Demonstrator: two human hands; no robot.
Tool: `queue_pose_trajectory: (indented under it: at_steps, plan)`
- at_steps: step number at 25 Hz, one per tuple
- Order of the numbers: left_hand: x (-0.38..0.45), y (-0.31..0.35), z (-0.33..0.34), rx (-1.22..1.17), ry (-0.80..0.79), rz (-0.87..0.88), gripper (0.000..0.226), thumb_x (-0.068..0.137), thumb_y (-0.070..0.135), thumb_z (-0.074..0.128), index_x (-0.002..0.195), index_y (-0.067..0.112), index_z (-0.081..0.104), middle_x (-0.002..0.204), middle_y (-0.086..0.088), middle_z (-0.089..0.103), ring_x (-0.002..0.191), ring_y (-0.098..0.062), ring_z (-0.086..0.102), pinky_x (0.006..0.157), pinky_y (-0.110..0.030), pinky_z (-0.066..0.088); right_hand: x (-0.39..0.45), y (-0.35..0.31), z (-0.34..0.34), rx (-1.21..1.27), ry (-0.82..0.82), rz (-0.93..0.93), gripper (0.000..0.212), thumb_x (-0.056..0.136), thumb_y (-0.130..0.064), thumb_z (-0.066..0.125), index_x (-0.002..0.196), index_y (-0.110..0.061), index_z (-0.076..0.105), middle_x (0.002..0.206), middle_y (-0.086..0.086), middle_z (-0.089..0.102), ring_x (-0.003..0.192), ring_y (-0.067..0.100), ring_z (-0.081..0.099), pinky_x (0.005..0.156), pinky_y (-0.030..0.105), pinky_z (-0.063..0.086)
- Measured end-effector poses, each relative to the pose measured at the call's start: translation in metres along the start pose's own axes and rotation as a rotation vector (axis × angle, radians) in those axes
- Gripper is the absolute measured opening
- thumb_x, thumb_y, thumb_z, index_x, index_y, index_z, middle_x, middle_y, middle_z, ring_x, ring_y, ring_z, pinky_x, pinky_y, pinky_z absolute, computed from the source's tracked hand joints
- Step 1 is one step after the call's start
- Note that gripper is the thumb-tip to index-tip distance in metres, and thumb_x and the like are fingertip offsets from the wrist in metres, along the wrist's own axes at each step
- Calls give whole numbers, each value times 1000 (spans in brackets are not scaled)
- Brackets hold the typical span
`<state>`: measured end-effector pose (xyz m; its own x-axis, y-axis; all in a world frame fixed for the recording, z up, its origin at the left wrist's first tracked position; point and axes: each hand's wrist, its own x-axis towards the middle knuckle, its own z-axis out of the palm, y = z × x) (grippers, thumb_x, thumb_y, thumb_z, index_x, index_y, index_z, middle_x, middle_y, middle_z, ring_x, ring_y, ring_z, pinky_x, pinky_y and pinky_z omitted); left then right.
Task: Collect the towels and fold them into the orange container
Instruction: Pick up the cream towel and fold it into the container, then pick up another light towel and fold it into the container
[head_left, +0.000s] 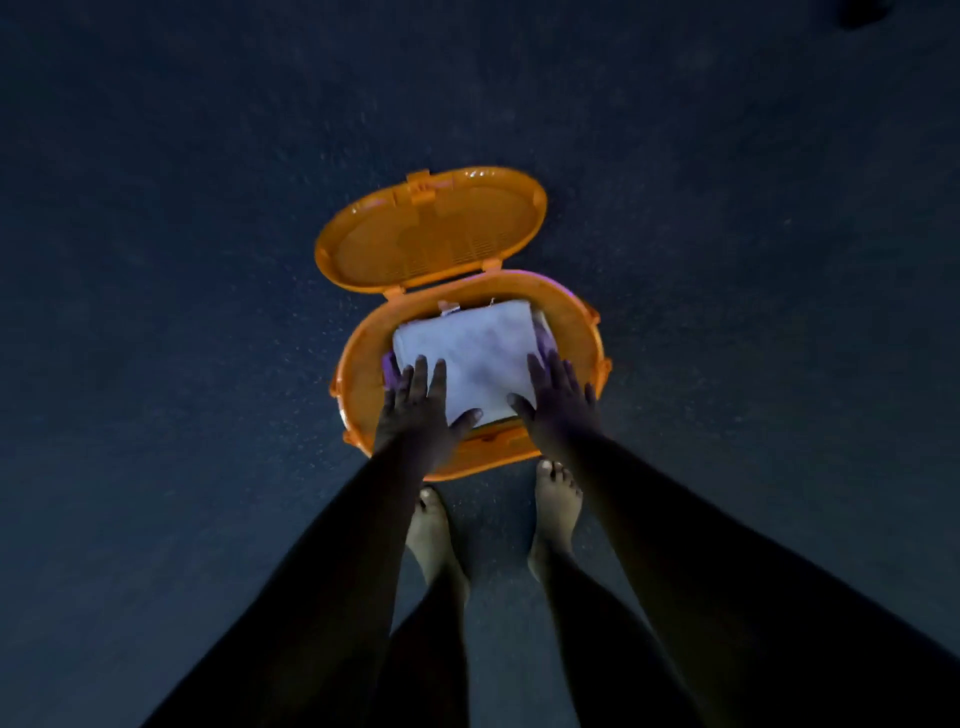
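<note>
Pressing flat with left hand (418, 402), fingers spread, on near-left corner of folded white towel (467, 353) inside orange container (358, 374) on dark floor (156, 312); lid (431, 228) open behind; right hand (558, 397), fingers spread, flat on towel's near-right corner; purple cloth (545, 340) showing underneath.

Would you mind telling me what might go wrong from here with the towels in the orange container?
1. The folded white towel sits high, near the orange container rim, so the open lid may not shut.
2. Both hands, left hand and right hand, press only its near edge; the far side could spring up.
3. The purple towel beneath may bunch up.
</note>
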<state>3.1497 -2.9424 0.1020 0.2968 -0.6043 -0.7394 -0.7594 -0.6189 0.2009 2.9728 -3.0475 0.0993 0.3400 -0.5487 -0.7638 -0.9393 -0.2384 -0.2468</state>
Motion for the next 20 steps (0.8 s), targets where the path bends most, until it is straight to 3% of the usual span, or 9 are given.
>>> queue_pose_trajectory:
  at_steps: [5,10,15,20]
  plan:
    - [-188,54,-111,89,-101,69,95,92,78,37,163,28,-2,171,-2,-9,158,-24,-3,126,-50,6,-213,-19,-92,97,17,123,79,100,-67,30,163,-27,4,171,7,1,157,28,2,123,58,12]
    - [-319,109,-174,250,-98,319,94,93,77,37,163,27,-1,171,-3,-11,158,-24,-7,126,-48,1,-383,-19,-121,268,174,258,81,99,-68,31,163,-26,4,171,6,2,157,26,1,123,59,9]
    - [-412,175,-191,533,-70,670,97,93,78,34,163,23,-5,171,-6,-12,158,-25,-7,126,-50,3,-520,-2,-115,412,381,438,83,98,-72,29,163,-28,4,171,3,1,157,24,-1,123,58,10]
    - [-488,255,-170,712,-24,900,99,91,80,34,163,23,-4,171,-7,-11,158,-25,-5,126,-48,3,-625,56,-101,547,580,612,84,97,-73,28,163,-28,3,171,2,0,157,23,-1,123,58,9]
